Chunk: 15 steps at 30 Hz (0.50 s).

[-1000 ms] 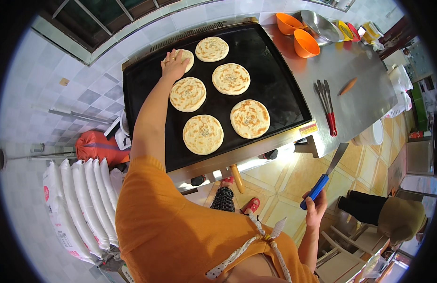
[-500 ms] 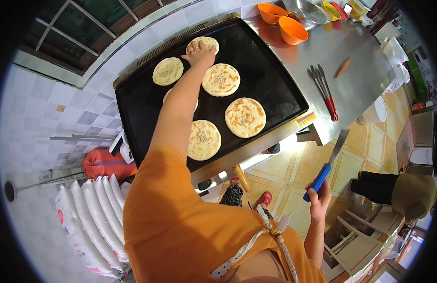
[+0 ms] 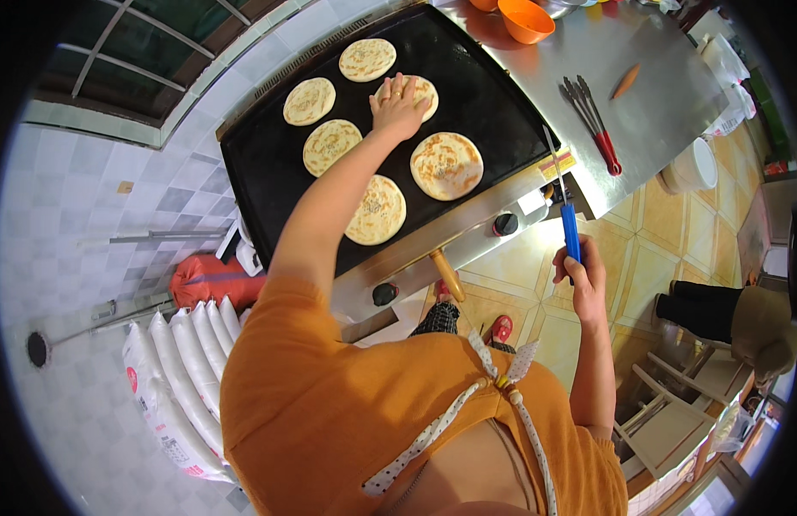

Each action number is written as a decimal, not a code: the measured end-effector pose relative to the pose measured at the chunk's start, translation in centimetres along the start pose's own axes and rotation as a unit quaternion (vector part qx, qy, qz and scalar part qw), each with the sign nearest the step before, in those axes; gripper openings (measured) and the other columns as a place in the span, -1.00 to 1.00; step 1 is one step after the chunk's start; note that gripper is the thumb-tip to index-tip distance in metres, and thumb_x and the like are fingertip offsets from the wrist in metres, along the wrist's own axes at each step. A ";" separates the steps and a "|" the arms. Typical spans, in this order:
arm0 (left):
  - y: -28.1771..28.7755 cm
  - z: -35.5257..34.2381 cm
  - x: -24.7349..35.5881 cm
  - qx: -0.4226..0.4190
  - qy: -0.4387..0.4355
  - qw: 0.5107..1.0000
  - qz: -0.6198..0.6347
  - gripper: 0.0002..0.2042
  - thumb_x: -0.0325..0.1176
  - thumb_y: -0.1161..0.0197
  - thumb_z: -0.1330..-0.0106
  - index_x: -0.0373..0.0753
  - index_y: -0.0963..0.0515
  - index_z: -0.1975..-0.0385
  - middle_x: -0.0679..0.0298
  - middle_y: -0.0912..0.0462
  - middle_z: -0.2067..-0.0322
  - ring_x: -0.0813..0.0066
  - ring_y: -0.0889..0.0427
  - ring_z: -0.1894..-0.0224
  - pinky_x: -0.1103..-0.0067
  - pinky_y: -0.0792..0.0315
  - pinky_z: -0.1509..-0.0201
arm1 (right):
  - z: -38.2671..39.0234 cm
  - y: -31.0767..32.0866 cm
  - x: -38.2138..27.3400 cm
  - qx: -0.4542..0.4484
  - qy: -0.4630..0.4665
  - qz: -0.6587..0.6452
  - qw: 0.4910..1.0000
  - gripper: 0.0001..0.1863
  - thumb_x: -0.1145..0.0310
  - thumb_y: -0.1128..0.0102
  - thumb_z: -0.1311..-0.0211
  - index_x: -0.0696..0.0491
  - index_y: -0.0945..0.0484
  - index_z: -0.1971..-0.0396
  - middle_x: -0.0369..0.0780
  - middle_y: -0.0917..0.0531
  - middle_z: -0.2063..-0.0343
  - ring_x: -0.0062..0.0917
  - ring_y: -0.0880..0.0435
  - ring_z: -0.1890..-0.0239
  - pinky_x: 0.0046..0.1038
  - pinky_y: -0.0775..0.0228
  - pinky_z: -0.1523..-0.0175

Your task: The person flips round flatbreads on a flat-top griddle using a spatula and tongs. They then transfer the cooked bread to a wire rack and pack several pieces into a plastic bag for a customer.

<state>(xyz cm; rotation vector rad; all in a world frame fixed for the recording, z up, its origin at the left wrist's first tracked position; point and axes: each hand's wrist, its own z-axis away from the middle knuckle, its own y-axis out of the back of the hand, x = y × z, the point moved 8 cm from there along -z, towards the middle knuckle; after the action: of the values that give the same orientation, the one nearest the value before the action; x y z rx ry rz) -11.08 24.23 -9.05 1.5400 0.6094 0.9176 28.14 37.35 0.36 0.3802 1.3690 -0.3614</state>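
Several round browned flatbreads lie on a black griddle (image 3: 493,112). My left hand (image 3: 396,107) reaches across it and rests flat on one flatbread (image 3: 422,90) near the far right, fingers spread. Other flatbreads (image 3: 446,165) (image 3: 377,209) lie just in front of it, closer to me. My right hand (image 3: 579,275) is below the griddle's front right corner, gripping a blue-handled spatula (image 3: 569,228) whose thin blade points up toward the griddle edge.
A steel counter (image 3: 665,95) to the right of the griddle holds red-handled tongs (image 3: 592,125), an orange bowl (image 3: 526,19) and a white container (image 3: 695,163). White sacks (image 3: 179,378) and a red bag (image 3: 209,279) lie at the left. Another person (image 3: 742,318) sits at the right by a wooden chair (image 3: 673,413).
My left hand moved from the far-left flatbread across to one farther right. My right hand lifted the spatula closer to the griddle's front corner.
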 end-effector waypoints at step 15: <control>-0.9 7.8 7.7 0.057 -0.046 0.997 0.013 -0.41 -0.05 0.13 -0.28 -0.25 -0.05 -0.24 0.19 -0.01 -0.29 0.29 0.13 -0.36 0.10 0.24 -0.32 | 0.9 4.3 -0.4 0.050 0.025 0.132 0.990 -0.61 0.44 -0.17 -0.03 0.09 -0.36 0.09 -0.26 -0.47 0.50 -0.67 -0.40 0.52 -0.62 -0.26 0.42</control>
<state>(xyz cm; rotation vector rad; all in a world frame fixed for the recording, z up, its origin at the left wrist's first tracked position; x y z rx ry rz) -0.28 26.11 -8.35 1.6867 0.5853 0.8381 30.84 40.81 1.12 0.6502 1.3325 -0.2019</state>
